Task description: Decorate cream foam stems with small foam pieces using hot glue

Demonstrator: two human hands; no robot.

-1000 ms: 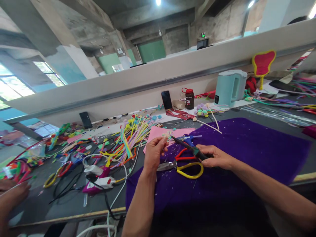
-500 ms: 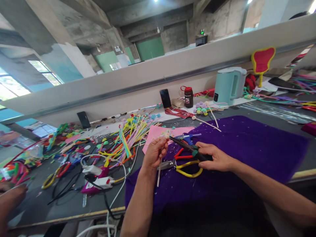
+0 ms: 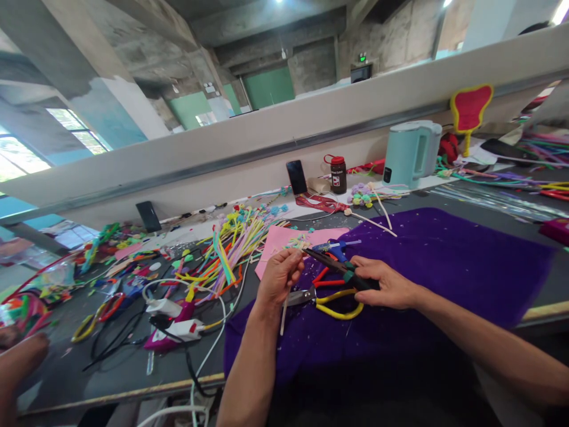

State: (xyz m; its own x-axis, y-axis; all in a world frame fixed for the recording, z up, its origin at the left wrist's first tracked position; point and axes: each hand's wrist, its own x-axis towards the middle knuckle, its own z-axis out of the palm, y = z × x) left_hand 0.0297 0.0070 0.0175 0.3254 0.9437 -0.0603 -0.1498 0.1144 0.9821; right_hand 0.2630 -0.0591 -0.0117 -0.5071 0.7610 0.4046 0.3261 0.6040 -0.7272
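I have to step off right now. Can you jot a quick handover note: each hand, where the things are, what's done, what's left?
Left hand: pinches a pale stick with a small flower head.
Right hand: grips a black tool, tip at the flower head.
Yellow-handled scissors lie on the purple cloth; blue glue gun sits behind.
Done: stick and tool brought together.
Left: I cannot tell if the joint is finished.

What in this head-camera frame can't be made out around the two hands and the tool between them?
- Tip of the dark pliers-like tool in the right hand: too small to tell whether it grips the pale craft stem.
- Pale tuft at the stem's top, above the left hand: blurred, shape unclear.
- Blades of the yellow-handled scissors: partly hidden behind the left hand.
- Another person's hand: cut off by the left edge.
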